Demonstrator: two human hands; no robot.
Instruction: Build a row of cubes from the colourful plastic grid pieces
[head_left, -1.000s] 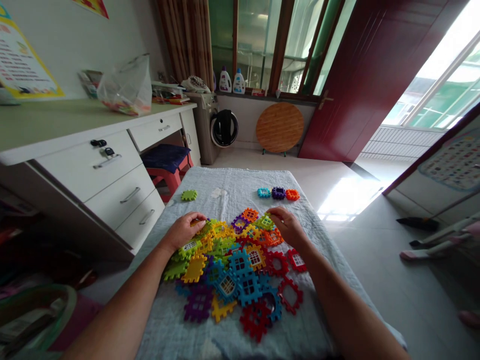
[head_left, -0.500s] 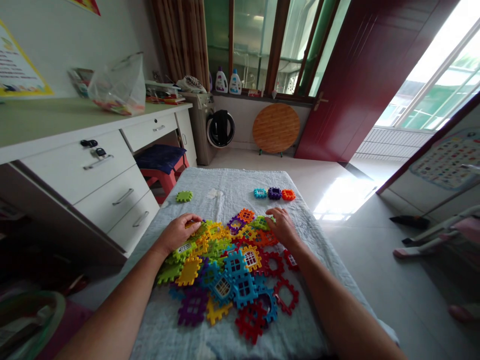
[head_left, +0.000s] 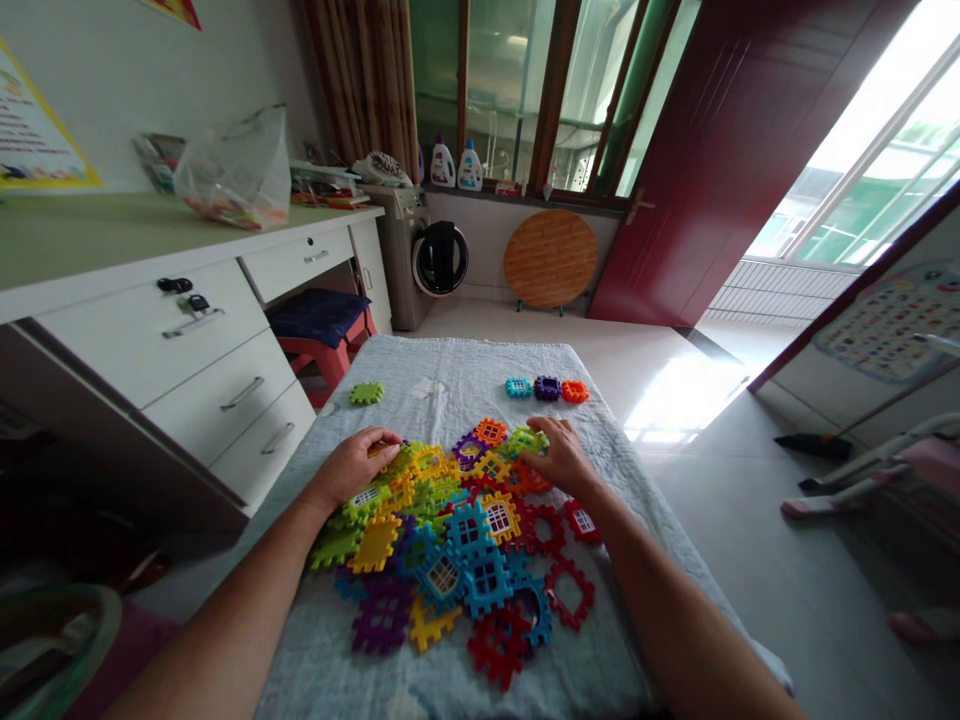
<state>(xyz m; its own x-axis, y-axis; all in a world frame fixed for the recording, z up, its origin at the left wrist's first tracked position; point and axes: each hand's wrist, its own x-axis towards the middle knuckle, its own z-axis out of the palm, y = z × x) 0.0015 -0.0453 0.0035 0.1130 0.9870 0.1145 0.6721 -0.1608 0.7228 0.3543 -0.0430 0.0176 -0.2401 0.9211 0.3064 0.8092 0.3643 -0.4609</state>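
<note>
A heap of toothed plastic building blocks in several colours lies in front of me, with blue window blocks point(head_left: 486, 580) and a yellow block point(head_left: 375, 543) among them. At the heap's left edge my left hand point(head_left: 358, 464) rests on yellow and green blocks, fingers stretched forward, gripping nothing I can see. On the far right side my right hand point(head_left: 564, 455) is open, thumb apart from the fingers, beside a light green block point(head_left: 527, 440) and orange blocks point(head_left: 531, 477). Its fingertips are close to the green block; whether they touch it I cannot tell.
The heap is on a cloth-covered table point(head_left: 457, 365). Farther back are a single green block point(head_left: 366, 393) and a row of blue, purple and orange blocks point(head_left: 547, 388). A desk point(head_left: 180, 240) and stool point(head_left: 322, 320) stand left.
My right hand's thumb has moved away from its fingers, and more of the light green block shows. My left hand stays on the heap. The view has shifted slightly.
</note>
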